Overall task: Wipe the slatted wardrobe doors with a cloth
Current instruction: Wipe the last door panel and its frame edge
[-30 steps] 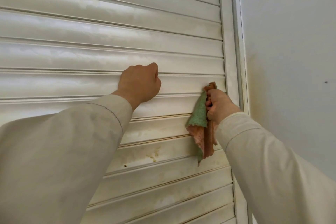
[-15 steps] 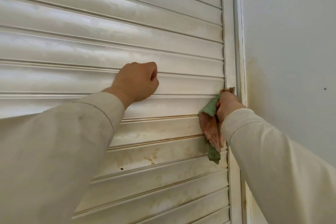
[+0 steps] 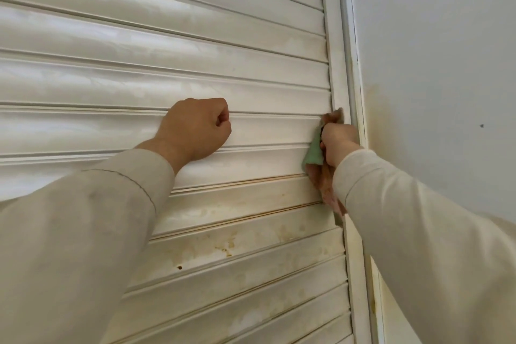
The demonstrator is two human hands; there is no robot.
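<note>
A white slatted wardrobe door (image 3: 167, 50) fills the view, with brown and yellow stains on its lower slats. My right hand (image 3: 339, 142) grips a green and orange cloth (image 3: 314, 155) and holds it against the right end of a slat, beside the door's vertical frame. The cloth's lower part hangs below the hand, partly hidden by my sleeve. My left hand (image 3: 199, 130) is curled into a fist and rests against a slat at mid-height, holding nothing.
The door's upright frame (image 3: 339, 64) runs along the right edge of the slats. A pale grey wall (image 3: 432, 64) stands to its right, with a small dark mark (image 3: 482, 126). My two cream sleeves cover the lower corners of the view.
My right hand has carried the cloth rightward along the slat to the frame and slightly upward. My left fist has stayed on its slat.
</note>
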